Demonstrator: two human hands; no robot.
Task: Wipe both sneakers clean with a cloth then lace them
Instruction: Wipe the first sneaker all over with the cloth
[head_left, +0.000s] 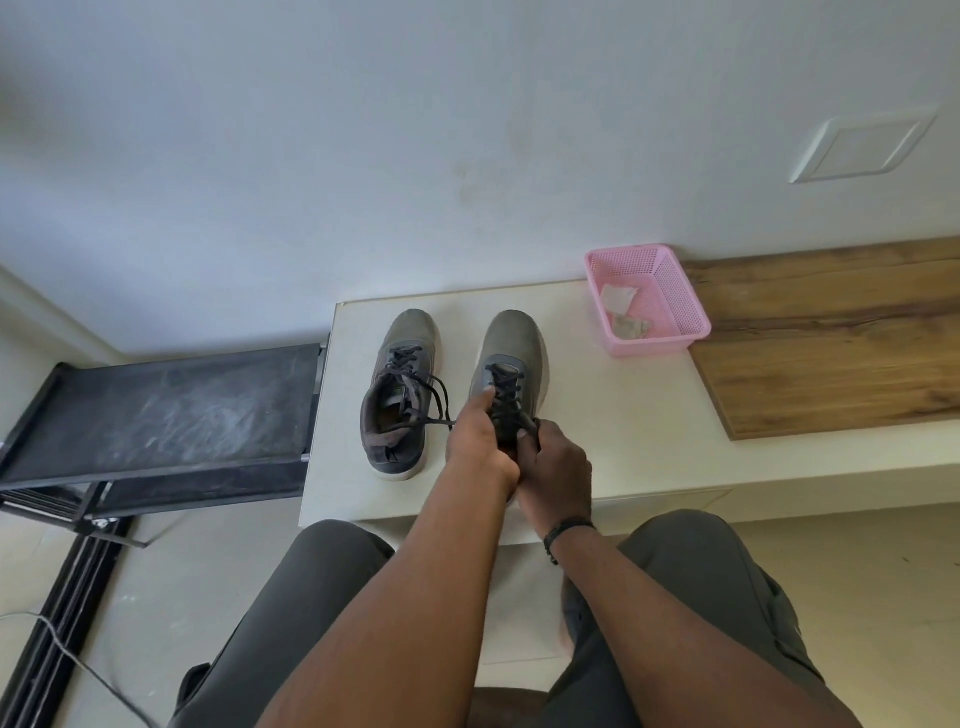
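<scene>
- Knees in grey trousers sit lowest in the head view, at 6 o'clock, with both forearms reaching up between them toward the tabletop.
- Left hand lies on the right sneaker, forefinger stretched up beside the laces, the other fingers curled at the lace end; its grip looks closed on the lace, though the exact pinch is hidden.
- Right hand, at 3 o'clock of the left one and touching it, has its fingers curled round the lace ends near the shoe's collar; a dark wristband sits on that wrist.
- Left sneaker stands just beside its partner at 9 o'clock, toe pointing to 12; its laces are threaded but lie loose and untied over the opening.
- Judging by this, wiping seems finished and lacing is well under way: the right shoe is being tightened or tied, and the left one probably needs its knot.
- Count: two sneakers, two hands, one pink basket at 2 o'clock holding what look like two crumpled cloths.
- Further out, a wooden board lies at 3 o'clock and a dark metal rack at 9 o'clock.
</scene>
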